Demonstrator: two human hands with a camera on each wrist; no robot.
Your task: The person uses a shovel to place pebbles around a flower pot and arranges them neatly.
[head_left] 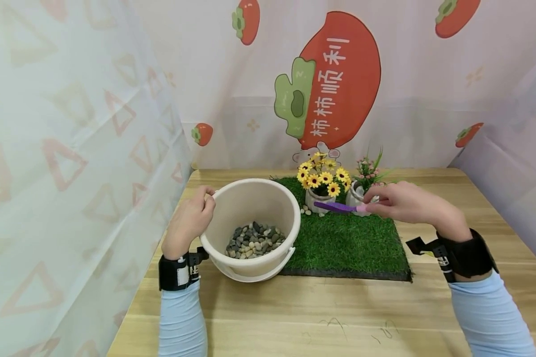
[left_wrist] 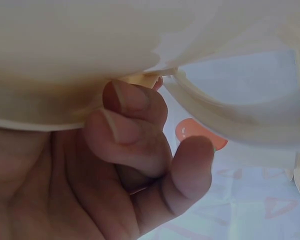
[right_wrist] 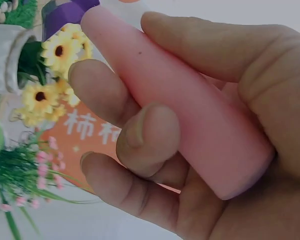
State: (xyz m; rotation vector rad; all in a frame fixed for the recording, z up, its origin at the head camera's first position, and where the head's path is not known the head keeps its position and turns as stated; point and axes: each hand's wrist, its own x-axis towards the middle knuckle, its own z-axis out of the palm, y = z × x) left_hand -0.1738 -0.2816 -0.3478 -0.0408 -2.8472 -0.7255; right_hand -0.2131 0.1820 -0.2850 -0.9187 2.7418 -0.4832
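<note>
The left hand (head_left: pixel 191 216) has its fingers curled over the rim of the cream bucket (head_left: pixel 232 210), most pebbles (head_left: pixel 252 241) lying inside, to that hand's right. The right hand (head_left: pixel 404 202) wraps the trowel (head_left: pixel 337 206) by its pink handle, purple blade to the hand's left above artificial turf (head_left: pixel 348 243), load unclear. Few pale pebbles (head_left: pixel 305 210) sit out beyond the blade, so the work looks barely begun
</note>
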